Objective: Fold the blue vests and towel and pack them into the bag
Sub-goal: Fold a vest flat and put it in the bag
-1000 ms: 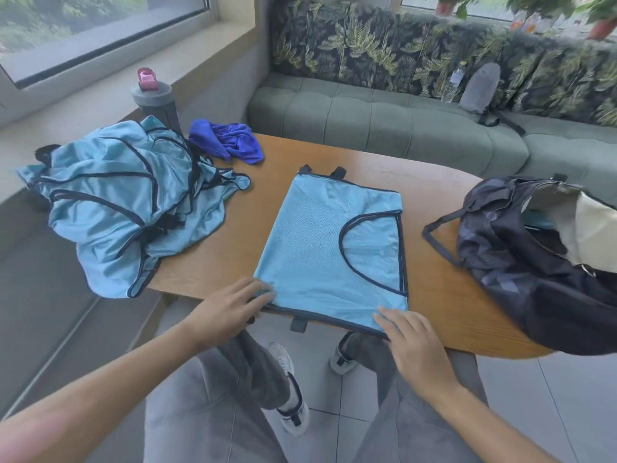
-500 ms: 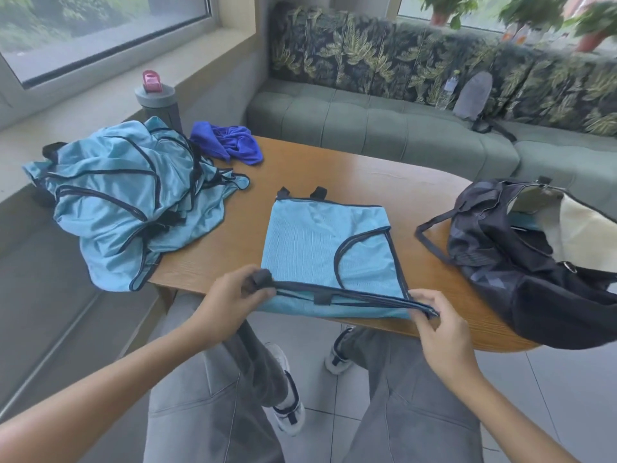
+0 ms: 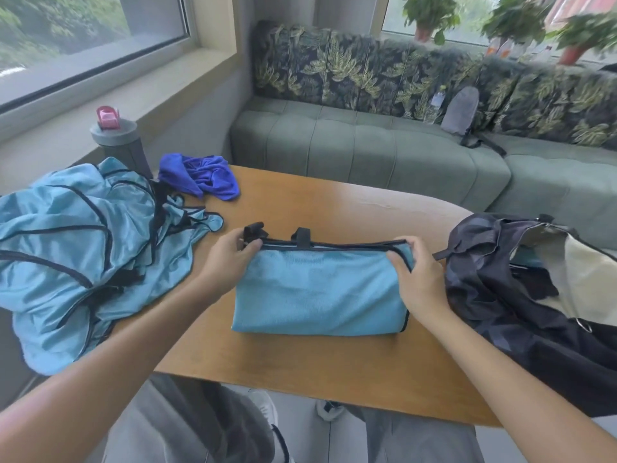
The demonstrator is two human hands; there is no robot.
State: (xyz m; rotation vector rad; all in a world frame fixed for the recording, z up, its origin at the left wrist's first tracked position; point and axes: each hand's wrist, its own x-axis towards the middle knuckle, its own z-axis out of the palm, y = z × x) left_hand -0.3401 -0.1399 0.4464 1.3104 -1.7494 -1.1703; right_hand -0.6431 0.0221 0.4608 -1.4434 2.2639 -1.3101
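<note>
While both hands pinch its far edge, a folded blue vest (image 3: 320, 289) lies flat at the middle of the wooden bench (image 3: 334, 369), its black-trimmed edges stacked along the far side. Left hand (image 3: 230, 259): fingers curled round the far left corner, beside a black tab. Right hand (image 3: 417, 279): fingers and thumb gripping the far right corner. Pile of unfolded blue vests (image 3: 76, 259): heaped at the bench's left end, partly hanging over the edge. Dark blue towel (image 3: 200, 178): crumpled at the far left corner of the bench, just beyond the pile. Dark bag (image 3: 521, 305): at the right end, mouth open, pale lining showing. Grey bottle (image 3: 117, 142) with pink cap: behind the pile. Green sofa (image 3: 367, 152): beyond the bench.
</note>
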